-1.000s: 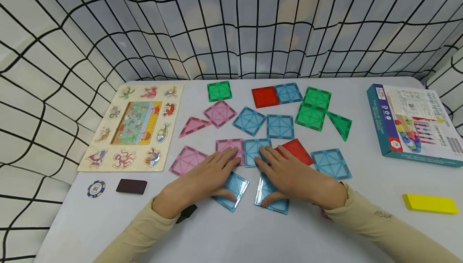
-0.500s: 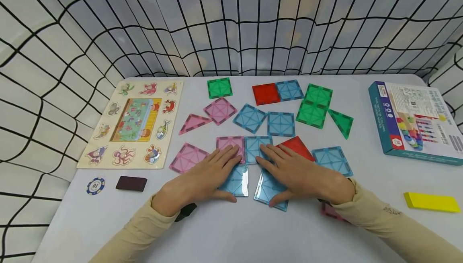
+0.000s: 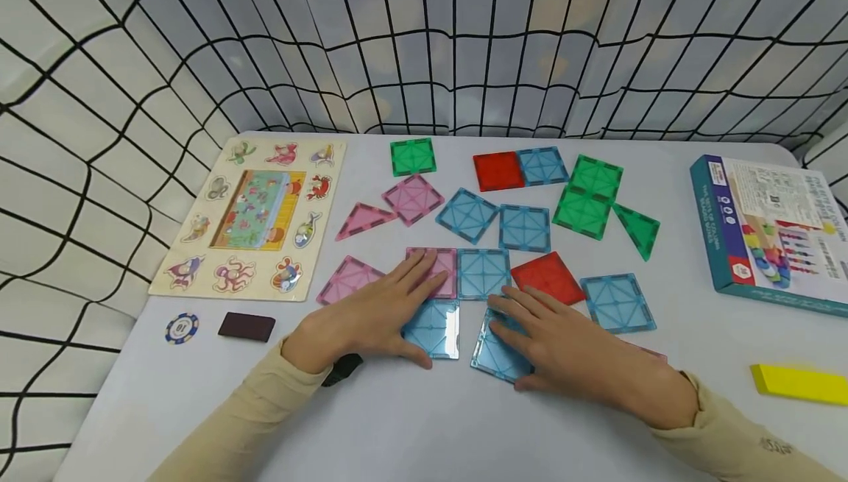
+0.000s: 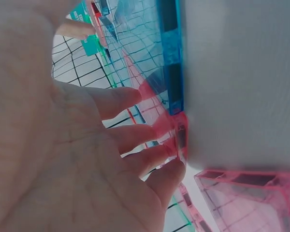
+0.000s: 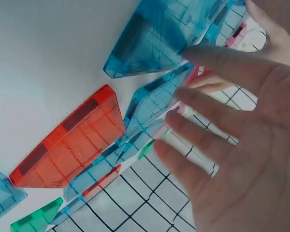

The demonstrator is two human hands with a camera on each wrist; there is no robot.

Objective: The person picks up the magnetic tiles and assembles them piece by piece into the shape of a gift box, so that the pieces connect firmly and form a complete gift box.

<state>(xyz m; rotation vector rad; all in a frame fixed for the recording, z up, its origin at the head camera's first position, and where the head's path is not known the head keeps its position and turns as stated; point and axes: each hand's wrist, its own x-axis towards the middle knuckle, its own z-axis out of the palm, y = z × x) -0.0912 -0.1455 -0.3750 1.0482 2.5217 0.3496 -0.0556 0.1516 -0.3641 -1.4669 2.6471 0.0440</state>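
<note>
Flat magnetic tiles lie on the white table. My left hand (image 3: 374, 316) spreads over a pink square tile (image 3: 447, 283), its fingertips touching it in the left wrist view. The same hand's thumb lies along the lower edge of a blue square tile (image 3: 440, 331) just below the pink one. A second blue tile (image 3: 522, 283) adjoins the pink on the right. My right hand (image 3: 570, 349), fingers extended, partly covers a slightly turned blue tile (image 3: 497, 353); its index finger (image 5: 217, 60) overlaps this tile in the right wrist view. Beyond that hand sits a red square (image 3: 546, 276).
More blue, green (image 3: 588, 195), pink and red tiles are scattered behind. An animal puzzle board (image 3: 324, 202) lies left, above a poker chip (image 3: 182, 328) and a dark block (image 3: 246, 327). Right are a box (image 3: 782, 232) and yellow block (image 3: 801, 383). Black netting surrounds the table.
The blue tile under my left hand has turned square against the pink tile. My right hand has drawn back and rightward, off the upper blue tile and the red one. The head view has shifted slightly.
</note>
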